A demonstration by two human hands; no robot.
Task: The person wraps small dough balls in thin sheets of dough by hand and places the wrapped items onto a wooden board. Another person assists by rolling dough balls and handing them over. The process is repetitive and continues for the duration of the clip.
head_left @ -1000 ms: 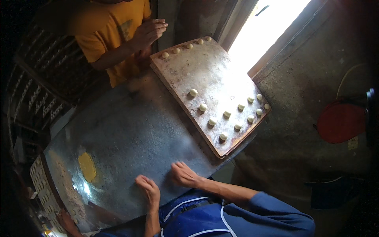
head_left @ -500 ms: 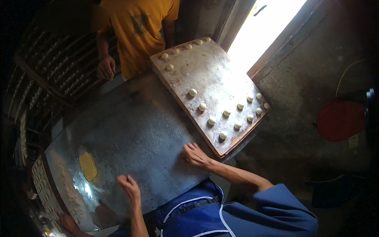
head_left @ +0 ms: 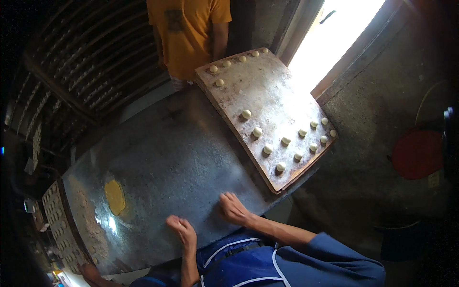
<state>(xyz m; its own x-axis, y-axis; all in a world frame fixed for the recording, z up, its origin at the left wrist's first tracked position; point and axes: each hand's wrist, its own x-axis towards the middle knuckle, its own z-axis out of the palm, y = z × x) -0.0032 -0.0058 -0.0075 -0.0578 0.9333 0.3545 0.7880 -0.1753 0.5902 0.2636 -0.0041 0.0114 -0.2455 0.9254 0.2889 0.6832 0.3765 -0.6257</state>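
Observation:
My left hand (head_left: 180,227) is curled over the grey metal tabletop (head_left: 158,143), close to its near edge. To its right, my right hand (head_left: 233,208) is curled with the knuckles up, slightly blurred, over the same surface. Both sets of fingers are bent inward, and whatever lies under or inside them is hidden. A flat yellow slab of dough (head_left: 114,197) lies left of my left hand. Beyond my right hand, a floured wooden board (head_left: 260,91) carries several round pale dough balls (head_left: 280,167), spaced apart in loose rows.
A tray of small pieces (head_left: 60,225) sits along the table's left end, with another person's hand (head_left: 88,271) at its near corner. Loose flour (head_left: 88,220) streaks the table beside it. A person in a yellow shirt (head_left: 189,38) stands behind the board. Racks (head_left: 71,95) line the far left.
My hands have come closer together: the left moved right, the right moved nearer to me. The yellow-shirted person's hand has dropped back out of clear sight. The whole view has shifted slightly.

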